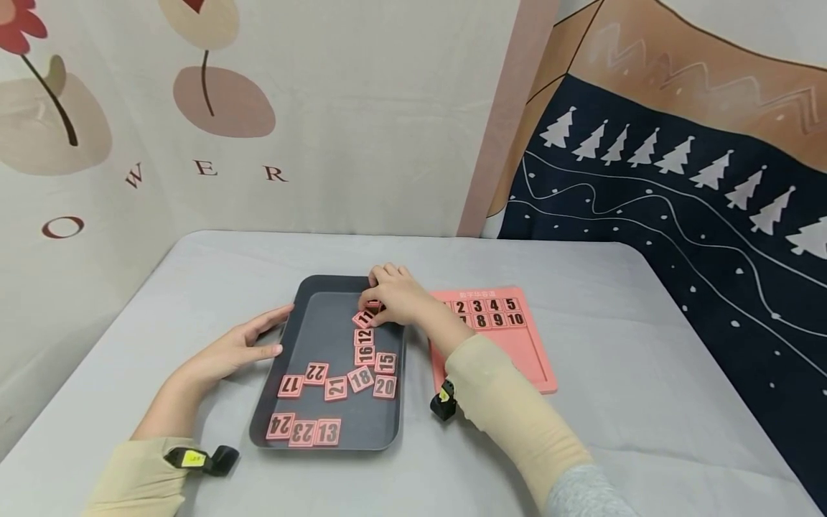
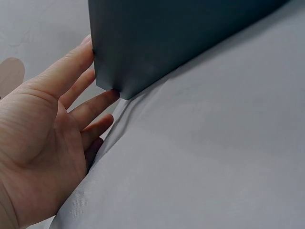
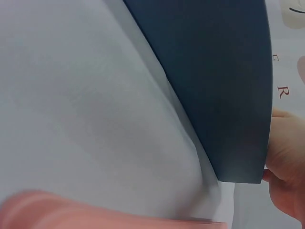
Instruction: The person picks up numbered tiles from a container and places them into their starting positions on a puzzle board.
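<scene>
A dark grey tray holds several pink number tiles. My right hand reaches over its far right corner, thumb and fingers curled round a number tile whose face they mostly cover. Close under those fingers lies the tilted 11 tile, with the 12 tile and the 16 tile in a column below. At the tray's left side is my left hand, its fingers extended. In the left wrist view the fingertips touch the tray's outer wall.
Right of the tray lies a pink number board, with tiles in its top two rows and part of it behind my right arm. Several more tiles, among them the 17 tile and the 23 tile, lie in the tray's near half.
</scene>
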Available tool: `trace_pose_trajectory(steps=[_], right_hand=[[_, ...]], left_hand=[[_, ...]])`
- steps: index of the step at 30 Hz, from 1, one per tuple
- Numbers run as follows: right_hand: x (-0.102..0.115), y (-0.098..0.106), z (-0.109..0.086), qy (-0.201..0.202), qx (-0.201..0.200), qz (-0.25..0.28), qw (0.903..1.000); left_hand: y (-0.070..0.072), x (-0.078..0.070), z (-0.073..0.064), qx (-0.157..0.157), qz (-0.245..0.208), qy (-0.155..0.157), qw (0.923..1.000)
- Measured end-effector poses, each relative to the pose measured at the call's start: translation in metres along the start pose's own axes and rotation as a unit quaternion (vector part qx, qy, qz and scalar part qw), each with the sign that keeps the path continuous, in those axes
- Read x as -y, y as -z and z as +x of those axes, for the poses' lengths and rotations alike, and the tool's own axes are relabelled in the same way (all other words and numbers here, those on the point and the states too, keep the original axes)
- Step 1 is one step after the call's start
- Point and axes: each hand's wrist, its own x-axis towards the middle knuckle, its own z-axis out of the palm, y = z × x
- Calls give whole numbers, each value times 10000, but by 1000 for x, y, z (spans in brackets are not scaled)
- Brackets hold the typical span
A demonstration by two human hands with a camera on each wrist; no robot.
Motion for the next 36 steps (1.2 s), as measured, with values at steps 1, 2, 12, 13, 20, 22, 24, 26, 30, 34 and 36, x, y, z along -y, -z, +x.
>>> trace_pose_trajectory(steps=[1, 2, 12, 13, 20, 22, 24, 26, 30, 34, 36], right_hand=[[0, 0, 0, -10, -9, 28, 10000], [0, 0, -1, -26, -12, 58, 10000], [-1, -1, -10, -71, -443, 383, 9983], [-2, -1, -11, -78, -512, 420, 9978], [-2, 4, -27, -99, -1105, 794, 9906], [-3, 6, -34, -119, -1264, 878, 9880], [-4, 8, -40, -155, -1410, 969, 9851], [-5, 11, -48, -227, -1524, 1056, 9824], [-9, 14, -63, -399, -1717, 1223, 9767], [-15, 15, -80, -504, -1872, 1365, 9715], [-19, 14, -88, -521, -1942, 1417, 9693]], left_hand=[[0, 0, 0, -8, 6, 8, 10000], [0, 0, 0, 2, 8, 4, 10000], [-1, -1, 0, 67, -57, -76, 9999], [-1, -1, 0, 51, -42, -52, 10000], [0, 2, 0, -5, 91, 93, 9999], [0, 2, 0, 4, 115, 103, 9999], [0, 2, 0, -3, 127, 125, 9998], [0, 1, 0, 8, 131, 120, 9998], [0, 1, 0, 18, 141, 135, 9998], [0, 0, 0, 19, 171, 173, 9997], [0, 0, 0, 19, 164, 166, 9997]])
